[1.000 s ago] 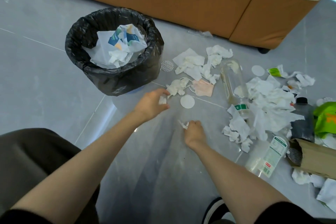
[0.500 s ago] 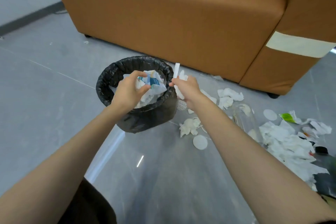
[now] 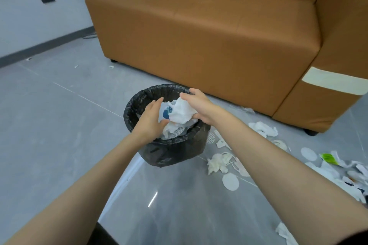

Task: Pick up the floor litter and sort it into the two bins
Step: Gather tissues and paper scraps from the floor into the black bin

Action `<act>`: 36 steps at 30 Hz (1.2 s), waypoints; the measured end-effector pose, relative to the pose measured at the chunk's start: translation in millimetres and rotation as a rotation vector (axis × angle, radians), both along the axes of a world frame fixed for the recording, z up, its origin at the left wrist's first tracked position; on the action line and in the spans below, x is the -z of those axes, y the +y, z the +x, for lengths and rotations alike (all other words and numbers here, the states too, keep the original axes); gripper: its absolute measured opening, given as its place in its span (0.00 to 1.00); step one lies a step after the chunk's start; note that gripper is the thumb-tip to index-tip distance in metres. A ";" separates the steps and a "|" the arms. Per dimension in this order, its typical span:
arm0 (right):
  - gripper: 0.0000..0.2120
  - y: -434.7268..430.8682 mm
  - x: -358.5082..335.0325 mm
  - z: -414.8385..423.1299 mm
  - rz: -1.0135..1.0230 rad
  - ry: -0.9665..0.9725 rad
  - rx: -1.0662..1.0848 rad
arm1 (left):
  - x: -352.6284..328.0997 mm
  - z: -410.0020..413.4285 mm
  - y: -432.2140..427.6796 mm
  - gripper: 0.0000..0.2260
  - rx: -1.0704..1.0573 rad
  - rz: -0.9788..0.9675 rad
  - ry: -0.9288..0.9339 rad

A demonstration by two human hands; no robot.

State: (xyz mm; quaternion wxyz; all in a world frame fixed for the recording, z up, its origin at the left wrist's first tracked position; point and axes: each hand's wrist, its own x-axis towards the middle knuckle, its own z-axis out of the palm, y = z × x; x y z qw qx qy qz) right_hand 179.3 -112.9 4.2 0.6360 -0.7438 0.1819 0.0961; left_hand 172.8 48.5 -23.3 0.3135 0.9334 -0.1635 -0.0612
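Right hand (image 3: 201, 107) is over the black-lined bin (image 3: 139, 97), at its far right side. My fingers lie across the top of a white tissue wad (image 3: 182, 112) and my thumb curls in under it, so I record a grip on the wad. The wad sits above the bin's opening, on top of the contents.

Left hand (image 3: 151, 123) is over the near left of the bin. My fingers are extended and fairly straight and hold nothing. My thumb touches the printed paper (image 3: 166, 112) that lies inside the bin, just left of the wad.

Litter on the grey floor (image 3: 59, 125), all to the right of the bin:
- a crumpled tissue (image 3: 218, 163), near the bin's base;
- a round white disc (image 3: 230, 181), just nearer to me than that tissue;
- a second tissue clump (image 3: 262, 128), farther right;
- a green wrapper (image 3: 328, 158) among white scraps, well apart from the bin.

Behind the bin stands a tan sofa (image 3: 199, 36), its base close to the bin's far rim.
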 end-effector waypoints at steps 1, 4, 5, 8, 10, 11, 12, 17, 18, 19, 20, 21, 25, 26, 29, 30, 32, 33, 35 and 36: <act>0.27 -0.9 -1.9 -2.2 -0.042 -0.008 0.002 | -0.6 -3.0 -5.0 0.30 0.007 -0.008 -0.009; 0.24 -6.7 -4.7 -7.8 -0.154 -0.026 -0.042 | -5.2 -12.1 -22.2 0.28 0.024 -0.038 -0.050; 0.23 -9.4 -6.6 -9.6 -0.206 -0.030 -0.065 | -7.7 -14.7 -27.3 0.28 0.036 -0.052 -0.073; 0.23 -22.3 -13.2 -15.3 -0.297 -0.050 -0.086 | -13.7 -21.0 -43.2 0.27 0.071 -0.079 -0.155; 0.23 -35.0 -16.9 -18.3 -0.290 -0.042 -0.076 | -14.7 -25.3 -53.8 0.26 0.079 -0.080 -0.184; 0.22 -43.1 -18.2 -20.3 -0.292 -0.031 -0.062 | -15.1 -28.2 -59.2 0.26 0.080 -0.075 -0.189; 0.22 -50.2 -17.9 -22.5 -0.299 -0.014 -0.049 | -14.6 -30.0 -63.0 0.25 0.076 -0.054 -0.194; 0.20 -83.3 3.5 -48.8 -0.309 0.076 -0.024 | 4.7 -21.3 -75.4 0.18 0.142 0.389 -0.097; 0.19 -88.0 11.6 -54.3 -0.309 0.090 -0.022 | 7.5 -19.2 -76.4 0.17 0.141 0.448 -0.039; 0.19 -91.7 19.5 -59.8 -0.306 0.106 -0.022 | 10.2 -18.4 -77.3 0.18 0.141 0.475 0.010; 0.19 -94.0 27.2 -64.2 -0.303 0.118 -0.019 | 10.4 -18.6 -78.1 0.18 0.147 0.484 0.036; 0.19 -96.2 33.5 -68.2 -0.307 0.129 -0.019 | 10.6 -19.7 -79.7 0.19 0.158 0.485 0.055; 0.20 -103.3 47.0 -75.6 -0.374 0.152 -0.050 | 13.0 -22.5 -83.1 0.25 0.205 0.542 0.129; 0.20 -104.8 48.8 -76.3 -0.389 0.150 -0.064 | 13.9 -21.3 -84.4 0.29 0.199 0.589 0.137; 0.20 -110.5 50.8 -77.9 -0.396 0.134 -0.063 | 9.7 -22.8 -88.3 0.26 0.236 0.681 0.166; 0.20 -112.7 51.6 -78.5 -0.393 0.128 -0.058 | 7.4 -23.9 -89.7 0.24 0.241 0.672 0.190; 0.19 -117.8 52.0 -81.4 -0.391 0.121 -0.046 | 4.3 -25.2 -88.9 0.22 0.261 0.658 0.228; 0.19 -119.9 52.0 -83.4 -0.387 0.119 -0.034 | 2.8 -26.9 -86.1 0.22 0.273 0.661 0.236; 0.18 -124.7 52.6 -87.5 -0.364 0.111 0.006 | 5.4 -27.9 -77.4 0.21 0.291 0.669 0.236; 0.18 -126.7 53.9 -89.7 -0.351 0.105 0.028 | 8.2 -27.5 -72.6 0.22 0.294 0.669 0.225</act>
